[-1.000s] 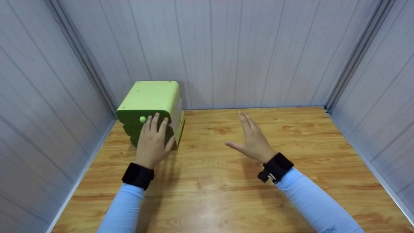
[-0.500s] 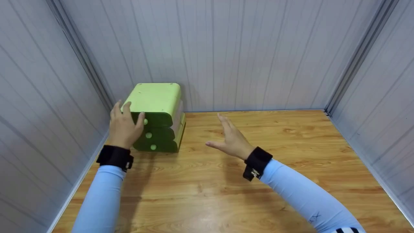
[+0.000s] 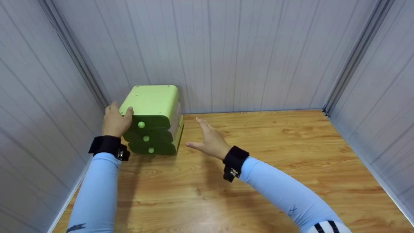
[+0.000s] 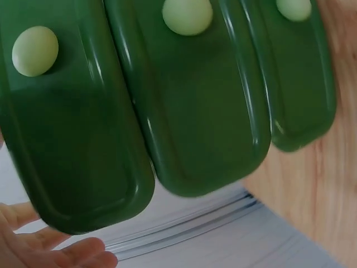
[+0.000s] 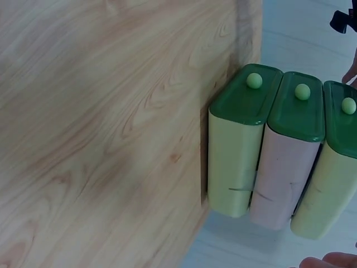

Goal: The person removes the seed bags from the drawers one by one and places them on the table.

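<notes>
A small chest of three drawers stands at the left, with a light green top, dark green scalloped drawer fronts and round pale green knobs. All three drawers are closed. My left hand is at its upper left corner. The thumb lies at the top front edge, while the fingers run down beside the left side, partly hidden. In the left wrist view, those fingers show past the top drawer's end. My right hand is right of the chest, apart from it, fingers extended and thumb spread, holding nothing.
The chest stands on a wood-grain floor, near the back wall and the left wall. A right wall bounds the far side. Black wrist bands with small cameras sit over light blue sleeves.
My left hand has moved left from in front of the drawer fronts to the chest's upper left corner, uncovering the knobs. My right hand has moved left toward the chest. The drawers stay closed.
</notes>
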`<state>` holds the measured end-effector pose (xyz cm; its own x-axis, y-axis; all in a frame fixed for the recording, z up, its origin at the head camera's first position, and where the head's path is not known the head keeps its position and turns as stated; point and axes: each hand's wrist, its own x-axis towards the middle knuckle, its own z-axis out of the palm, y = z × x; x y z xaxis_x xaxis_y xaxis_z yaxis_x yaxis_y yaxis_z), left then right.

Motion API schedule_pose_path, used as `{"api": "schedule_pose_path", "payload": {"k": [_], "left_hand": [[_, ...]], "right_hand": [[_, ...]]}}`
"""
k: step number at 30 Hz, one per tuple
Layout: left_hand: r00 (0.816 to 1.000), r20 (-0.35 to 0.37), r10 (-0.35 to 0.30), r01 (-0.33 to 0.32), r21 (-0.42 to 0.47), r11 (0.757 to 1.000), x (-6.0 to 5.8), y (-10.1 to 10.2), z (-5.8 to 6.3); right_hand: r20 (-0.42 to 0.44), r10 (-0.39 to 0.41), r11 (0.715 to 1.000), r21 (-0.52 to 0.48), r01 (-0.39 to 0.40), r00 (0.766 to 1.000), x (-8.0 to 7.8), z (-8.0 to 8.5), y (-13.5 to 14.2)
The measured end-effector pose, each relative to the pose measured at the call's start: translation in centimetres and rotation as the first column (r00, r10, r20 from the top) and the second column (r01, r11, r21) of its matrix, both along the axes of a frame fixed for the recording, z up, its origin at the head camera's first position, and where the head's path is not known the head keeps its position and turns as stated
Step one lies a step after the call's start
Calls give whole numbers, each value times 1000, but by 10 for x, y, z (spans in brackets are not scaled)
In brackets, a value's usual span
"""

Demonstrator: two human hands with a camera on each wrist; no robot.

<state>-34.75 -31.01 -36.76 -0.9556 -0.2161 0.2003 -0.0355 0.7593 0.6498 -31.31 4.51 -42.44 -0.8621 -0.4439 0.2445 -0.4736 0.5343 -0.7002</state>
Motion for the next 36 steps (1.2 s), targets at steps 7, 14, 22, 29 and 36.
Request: {"api": "schedule_pose_path", "payload": {"k": [7, 14, 22, 29, 36], "left_hand": [[997, 70, 43, -54, 168, 984, -6, -14, -1], [997, 79, 17, -48, 411, 910, -4, -25, -9], [991, 100, -87, 3, 644, 765, 6, -23, -6], [966, 162, -204, 44, 670, 741, 16, -14, 11], [955, 165, -247, 89, 634, 768, 12, -1, 9]], "right_hand": [[29, 3, 1000, -25, -2, 1000, -5, -5, -24], [83, 17, 999, -48, -13, 996, -8, -10, -45], [160, 41, 999, -16, -39, 986, -7, -7, -64], [212, 20, 998, -67, -6, 977, -12, -11, -64], [253, 18, 995, -104, 8, 967, -18, -10, -59]]}}
